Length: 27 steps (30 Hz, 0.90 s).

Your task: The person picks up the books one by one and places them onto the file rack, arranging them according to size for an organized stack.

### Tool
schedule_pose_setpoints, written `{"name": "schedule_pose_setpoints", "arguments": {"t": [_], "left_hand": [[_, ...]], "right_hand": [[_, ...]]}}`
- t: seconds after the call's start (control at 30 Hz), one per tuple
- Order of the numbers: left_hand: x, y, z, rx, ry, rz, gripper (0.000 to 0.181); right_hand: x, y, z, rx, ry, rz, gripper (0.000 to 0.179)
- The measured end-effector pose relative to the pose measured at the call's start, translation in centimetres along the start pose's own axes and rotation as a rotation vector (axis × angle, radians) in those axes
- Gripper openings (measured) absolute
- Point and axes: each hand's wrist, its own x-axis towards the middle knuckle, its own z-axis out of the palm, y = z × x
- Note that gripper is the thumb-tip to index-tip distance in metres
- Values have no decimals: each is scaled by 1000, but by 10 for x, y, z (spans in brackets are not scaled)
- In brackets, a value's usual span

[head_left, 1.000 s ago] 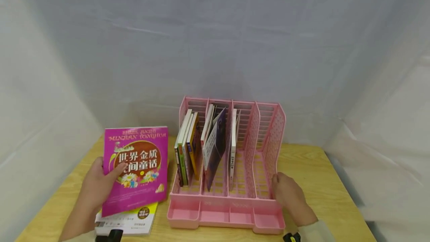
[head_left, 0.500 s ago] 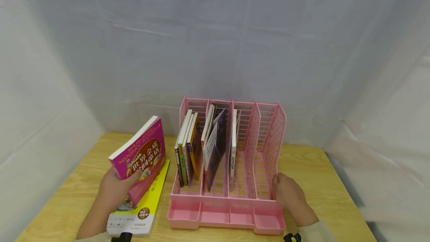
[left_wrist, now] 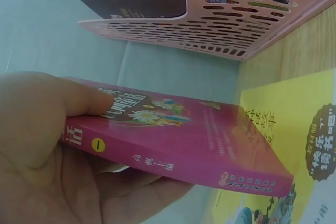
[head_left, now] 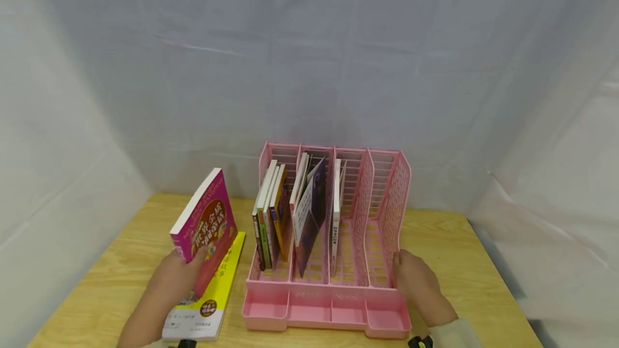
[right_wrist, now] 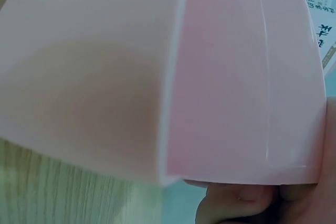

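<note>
My left hand (head_left: 170,282) grips a thick magenta book (head_left: 213,227) by its spine side, thumb on the front cover. The book stands tilted above a yellow-and-white book (head_left: 195,322) lying on the table; its pink spine (left_wrist: 178,163) faces the left wrist camera. With my right hand (head_left: 419,281) I hold the right side wall of a pink desktop file rack (head_left: 309,287). In the right wrist view, fingertips (right_wrist: 236,200) curl at the edge of the pink plastic (right_wrist: 231,87).
Several thin books (head_left: 269,219) stand in the rack's left slot. A dark purple book (head_left: 311,219) leans in the second slot, and a white-spined book (head_left: 336,214) stands in the third. Shallow trays (head_left: 266,305) run along the rack's front. White sheeting (head_left: 309,69) hangs behind the wooden table (head_left: 435,235).
My left hand has turned the magenta book from face-on to an angled upright position and shifted it right, uncovering more of the yellow book. The right hand stays at the rack's side.
</note>
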Motion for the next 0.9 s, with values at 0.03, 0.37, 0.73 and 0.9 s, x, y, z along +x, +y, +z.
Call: {"name": "schedule_pose_setpoints", "arguments": {"t": [0.03, 0.37, 0.73, 0.9], "left_hand": [[0, 1, 0, -1, -2, -4, 76], [1, -1, -2, -15, 9, -63, 73], [3, -1, -1, -11, 14, -72, 72], [3, -1, -1, -15, 5, -93, 74]], "right_hand": [[0, 0, 0, 2, -2, 3, 41], [0, 0, 2, 17, -14, 22, 42], [1, 1, 2, -3, -2, 29, 42], [1, 1, 2, -3, 6, 26, 42]]}}
